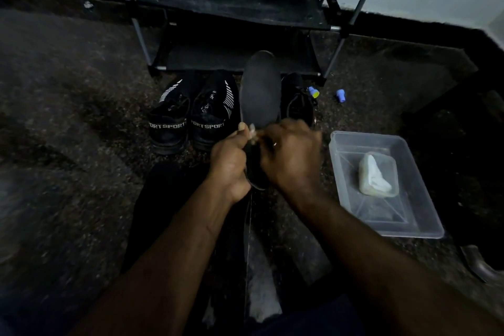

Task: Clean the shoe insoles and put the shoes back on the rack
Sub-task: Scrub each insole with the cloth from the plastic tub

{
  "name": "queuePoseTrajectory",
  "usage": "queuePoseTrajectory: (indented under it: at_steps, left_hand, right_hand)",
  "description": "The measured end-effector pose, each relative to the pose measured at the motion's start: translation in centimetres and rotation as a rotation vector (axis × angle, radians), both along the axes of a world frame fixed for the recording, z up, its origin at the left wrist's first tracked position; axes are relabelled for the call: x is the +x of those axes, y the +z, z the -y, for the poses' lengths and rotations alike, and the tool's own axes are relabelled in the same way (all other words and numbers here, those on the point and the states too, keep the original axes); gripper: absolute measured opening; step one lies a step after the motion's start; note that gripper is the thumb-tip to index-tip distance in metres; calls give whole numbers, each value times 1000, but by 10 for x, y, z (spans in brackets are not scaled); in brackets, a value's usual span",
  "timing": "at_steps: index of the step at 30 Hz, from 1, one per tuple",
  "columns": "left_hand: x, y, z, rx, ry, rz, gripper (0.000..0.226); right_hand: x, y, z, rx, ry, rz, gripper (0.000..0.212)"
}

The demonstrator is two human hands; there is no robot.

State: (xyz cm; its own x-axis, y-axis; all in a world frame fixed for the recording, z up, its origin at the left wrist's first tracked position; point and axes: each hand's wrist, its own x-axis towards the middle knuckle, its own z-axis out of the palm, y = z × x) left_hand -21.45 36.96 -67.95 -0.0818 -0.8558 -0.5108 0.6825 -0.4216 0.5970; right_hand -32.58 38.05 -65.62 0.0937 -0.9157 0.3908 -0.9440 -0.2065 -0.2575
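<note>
I hold a black insole (261, 90) upright in front of me, its toe end pointing away toward the rack. My left hand (231, 161) grips its heel end from the left. My right hand (290, 155) is closed over the same end from the right; whether it holds a cloth is hidden. Two black shoes marked SPORT (169, 123) (211, 114) stand side by side on the floor, heels toward me. A third black shoe (298, 106) shows partly behind the insole. The black shoe rack (231, 5) stands against the wall with bare shelves.
A clear plastic tray (425, 215) lies on the floor at my right with a pale wet cloth (375, 179) in it. Two small blue caps (313, 92) (340, 95) lie near the rack's right leg. The floor is dark speckled stone. A dark curved object (478, 264) lies at the right edge.
</note>
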Motion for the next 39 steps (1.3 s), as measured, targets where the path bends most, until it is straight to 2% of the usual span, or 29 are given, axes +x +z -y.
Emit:
queuePoseTrajectory:
  at_steps: [3,5,8,10,12,13,17,19,22,23,27,29,31,34,35,37,39]
  left_hand:
    - [-7,1,0,-19,0,9,28]
    - [-3,3,0,-25,10,16,29]
    - [3,1,1,-23,13,28,30]
    - [-1,3,-1,-31,7,38,31]
    - [-4,4,-2,-41,4,42,31]
    - [-4,6,-2,-39,1,39,31]
    - [4,9,-2,-28,2,41,31]
    - [2,8,-3,-23,10,57,30]
    - [-3,9,-3,-34,27,68,34]
    - [-3,9,-2,-31,31,69,34]
    - [3,8,1,-7,38,48,26]
    - [1,9,0,-17,17,34,27]
    - [1,12,-2,-28,10,47,29]
    - [3,12,0,-31,31,101,29]
    - [5,13,1,-30,42,83,28]
    - [8,12,2,-38,57,95,30]
    - [8,10,2,-60,35,133,31]
  right_hand:
    - [-11,8,19,-5,-154,112,19]
    - [-4,7,12,3,-47,122,20]
    - [1,0,-3,-4,136,17,16]
    - [-8,0,8,-3,20,56,18]
    - [-10,4,17,-15,-115,180,19]
    - [-8,4,17,-11,-110,204,18]
    - [10,-1,-9,-21,132,80,14]
    - [1,1,-1,-34,70,62,15]
    - [-15,5,20,-51,-110,134,18]
    - [-15,5,20,-54,-97,138,17]
    - [1,0,-4,-68,171,34,17]
    - [-6,1,3,-61,110,52,18]
    - [-15,3,14,-20,-38,269,14]
    - [-20,2,20,208,-107,930,7]
    - [-19,2,19,256,-85,1094,7]
    - [-21,5,15,342,-16,1242,12]
    - [-23,4,13,411,29,1246,18]
